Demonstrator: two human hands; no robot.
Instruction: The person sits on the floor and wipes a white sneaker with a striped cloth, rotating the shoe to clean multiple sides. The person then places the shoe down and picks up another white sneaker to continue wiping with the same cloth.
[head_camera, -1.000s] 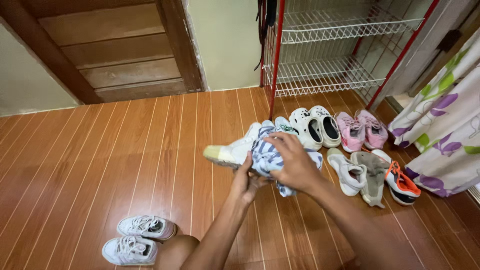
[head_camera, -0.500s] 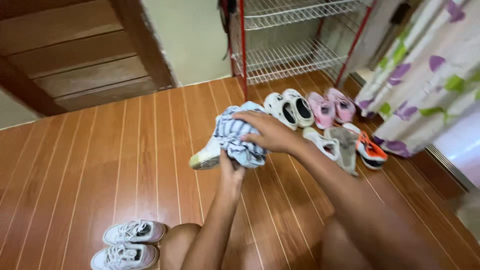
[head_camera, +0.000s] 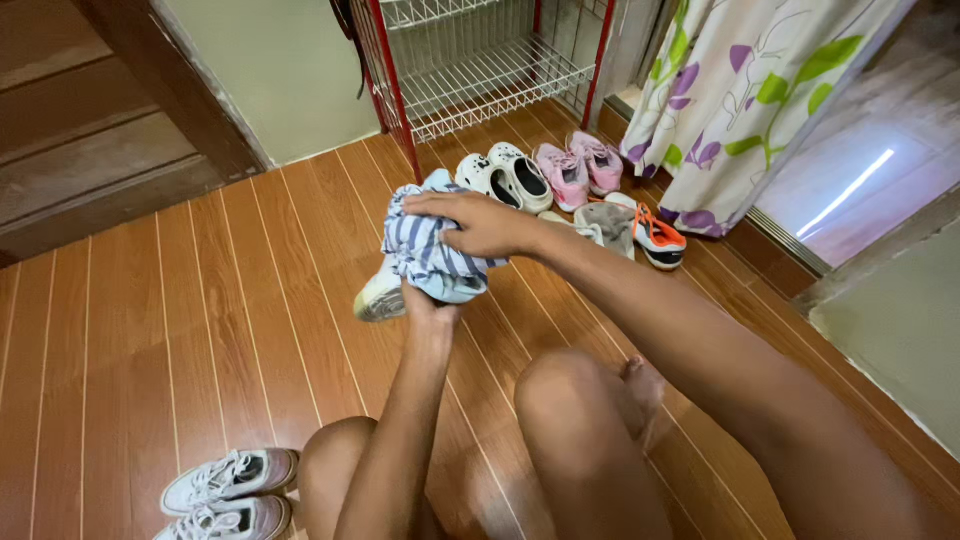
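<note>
Right hand (head_camera: 480, 222) presses a striped cloth (head_camera: 425, 255) onto a white shoe (head_camera: 382, 297), left hand (head_camera: 428, 305) grips it from underneath. More shoes: clogs (head_camera: 505, 178), pink pair (head_camera: 578, 165), an orange-trimmed one (head_camera: 655, 235) by the red rack (head_camera: 400, 95), white sneakers (head_camera: 225, 490) bottom left. Wood floor (head_camera: 200, 300).
</note>
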